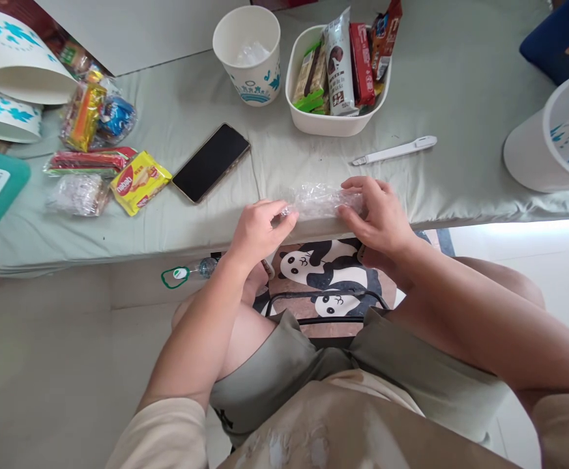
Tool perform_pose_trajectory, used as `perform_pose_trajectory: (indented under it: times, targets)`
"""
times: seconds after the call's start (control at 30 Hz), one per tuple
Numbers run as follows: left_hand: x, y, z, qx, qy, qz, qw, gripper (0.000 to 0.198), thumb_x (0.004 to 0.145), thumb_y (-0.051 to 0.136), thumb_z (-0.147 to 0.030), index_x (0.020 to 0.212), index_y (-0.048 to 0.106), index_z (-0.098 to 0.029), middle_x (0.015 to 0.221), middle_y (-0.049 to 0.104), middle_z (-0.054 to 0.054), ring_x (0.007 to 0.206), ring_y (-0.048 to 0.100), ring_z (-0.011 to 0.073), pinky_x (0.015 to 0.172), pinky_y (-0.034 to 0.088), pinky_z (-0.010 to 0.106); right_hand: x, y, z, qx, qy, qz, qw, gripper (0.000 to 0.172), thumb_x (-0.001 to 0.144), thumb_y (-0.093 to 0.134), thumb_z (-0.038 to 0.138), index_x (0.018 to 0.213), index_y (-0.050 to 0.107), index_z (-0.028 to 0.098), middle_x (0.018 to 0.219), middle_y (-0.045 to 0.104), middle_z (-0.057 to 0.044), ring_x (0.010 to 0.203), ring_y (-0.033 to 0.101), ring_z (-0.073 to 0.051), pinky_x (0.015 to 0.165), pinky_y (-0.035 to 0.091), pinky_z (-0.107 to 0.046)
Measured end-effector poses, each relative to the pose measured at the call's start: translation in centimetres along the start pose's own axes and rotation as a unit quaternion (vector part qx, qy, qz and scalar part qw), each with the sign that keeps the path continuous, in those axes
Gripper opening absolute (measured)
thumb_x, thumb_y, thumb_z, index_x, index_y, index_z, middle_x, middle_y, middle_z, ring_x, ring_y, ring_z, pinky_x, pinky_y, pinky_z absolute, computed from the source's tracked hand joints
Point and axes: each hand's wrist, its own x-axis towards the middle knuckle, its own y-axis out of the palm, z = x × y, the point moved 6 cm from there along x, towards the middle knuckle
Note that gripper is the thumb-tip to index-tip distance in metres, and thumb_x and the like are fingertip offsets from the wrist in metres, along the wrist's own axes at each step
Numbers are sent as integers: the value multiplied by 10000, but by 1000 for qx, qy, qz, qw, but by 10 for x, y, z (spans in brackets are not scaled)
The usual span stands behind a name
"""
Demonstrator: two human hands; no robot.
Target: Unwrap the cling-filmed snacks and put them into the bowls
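Observation:
At the front edge of the cloth-covered surface lies a crumpled piece of clear plastic wrap (316, 200), stretched sideways between my hands. My left hand (263, 228) pinches its left end between thumb and fingers. Around the right end curl the thumb and fingers of my right hand (379, 212). Whether anything is inside the wrap I cannot make out. Just beyond my right hand is a white utility knife (394, 150). A dark-screened phone (212, 161) lies beyond my left hand.
Farther back stand a paper cup (248, 55) with clear plastic inside and a white tub (337, 124) of packaged snacks. Several wrapped snacks, including a yellow packet (141, 183), lie at left beside tipped paper cups (30, 58). A white bin (528, 150) stands at right.

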Motion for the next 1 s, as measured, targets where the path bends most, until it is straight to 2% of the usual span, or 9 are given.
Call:
perform_pose_trajectory:
  times: [0.1,0.2,0.37,0.53,0.63,0.73,0.8,0.9,1.0]
  targets:
    - [2,2,4,-29,-55,-1,998,285,928,581,-389,707,595,-210,589,615,-20,557,500,122,581,389,281,0,-4,0,-7,16,-44,999,314,901,557,339,1203,565,253,801,692,-41,914,699,-287,990,481,-530]
    - [7,8,8,-54,-81,0,995,211,938,587,-387,913,684,-202,587,651,-36,523,505,122,590,399,281,-1,-4,-7,-31,38,-85,995,362,895,564,284,1255,544,263,770,662,-24,889,686,-285,996,465,-557]
    - [15,12,8,24,-82,-39,996,193,899,667,-288,1074,717,-223,599,639,-44,580,576,151,620,396,290,-7,-6,-6,-136,5,-136,981,369,881,580,265,1250,604,270,1111,656,-129,1000,625,-329,912,473,-554]
    - [20,16,8,84,-97,-41,991,297,874,723,-279,1162,674,-229,687,635,-14,670,623,206,629,386,316,-17,12,29,-173,-185,-49,966,289,962,542,241,1243,600,281,1228,707,-100,1136,645,-304,980,446,-494]
    - [20,14,6,79,-75,-77,991,245,855,743,-272,1081,657,-232,788,648,13,751,635,210,682,424,324,-20,26,34,-189,-188,13,964,428,956,590,278,1379,554,221,1320,704,-134,1214,635,-321,1079,399,-519]
    - [20,9,7,31,-54,-110,992,136,893,687,-321,972,623,-231,767,590,5,724,592,183,715,461,324,-18,31,30,-211,-162,31,964,405,922,592,210,1327,618,210,1188,741,-121,1124,658,-312,1099,372,-541]
    - [20,6,9,-32,-50,-118,991,122,924,627,-357,932,600,-239,729,544,-9,669,546,161,687,468,311,-17,29,26,-185,-161,45,968,296,910,553,158,1155,692,251,1064,757,-76,1036,670,-279,1093,376,-537]
    - [19,3,12,-151,-53,-99,982,126,930,580,-367,912,592,-243,698,544,-16,608,509,135,607,451,284,-15,17,23,-42,-143,56,987,203,901,541,174,977,705,266,980,764,-40,969,690,-242,1045,428,-510]
    - [16,11,10,-274,-98,25,956,263,961,528,-447,1080,634,-238,562,540,-44,463,475,116,484,406,263,-12,0,18,152,-55,31,986,102,917,591,279,928,688,247,913,747,-40,862,696,-210,851,527,-413]
